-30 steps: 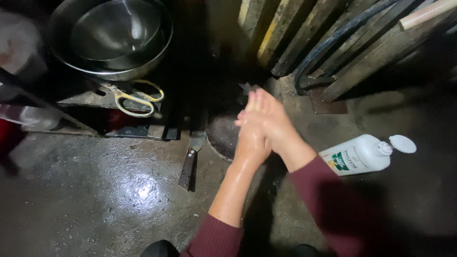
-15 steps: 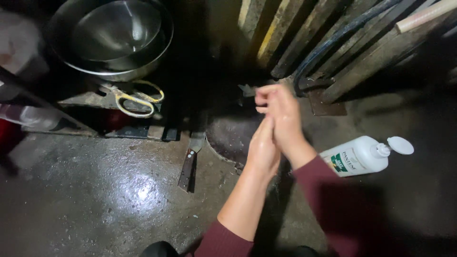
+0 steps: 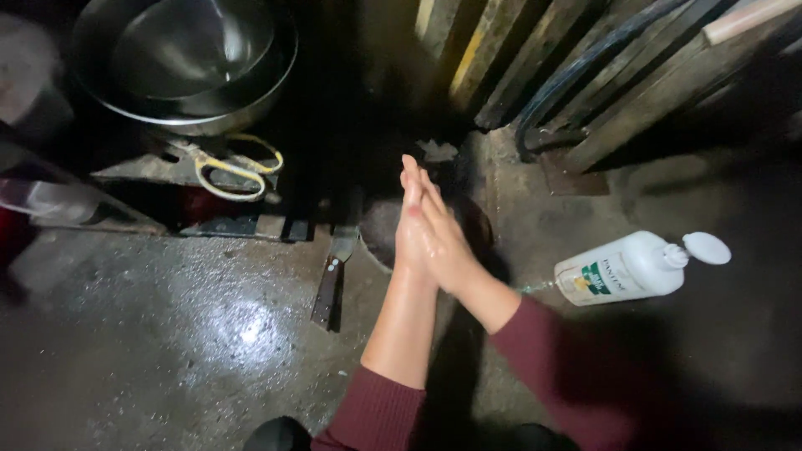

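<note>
My left hand (image 3: 409, 230) and my right hand (image 3: 443, 238) are pressed palm to palm, fingers straight and pointing away from me, wet and shiny. Neither holds anything. They hover over a dark round drain area (image 3: 384, 230) in the wet concrete floor. Both arms wear dark red sleeves. A white plastic bottle (image 3: 622, 269) with a flip cap open lies on its side on the floor to the right of my hands, apart from them.
Stacked metal bowls (image 3: 188, 58) sit at the upper left. Yellow-handled scissors (image 3: 234, 167) lie on a ledge below them. A flat metal blade (image 3: 330, 280) rests on the floor left of my arms. Wooden planks (image 3: 585, 75) and a dark hose lean at the upper right.
My hands have slid against each other, from clasped and crossed to flat palm against palm, and shifted slightly left in view. The bottle stays where it lay.
</note>
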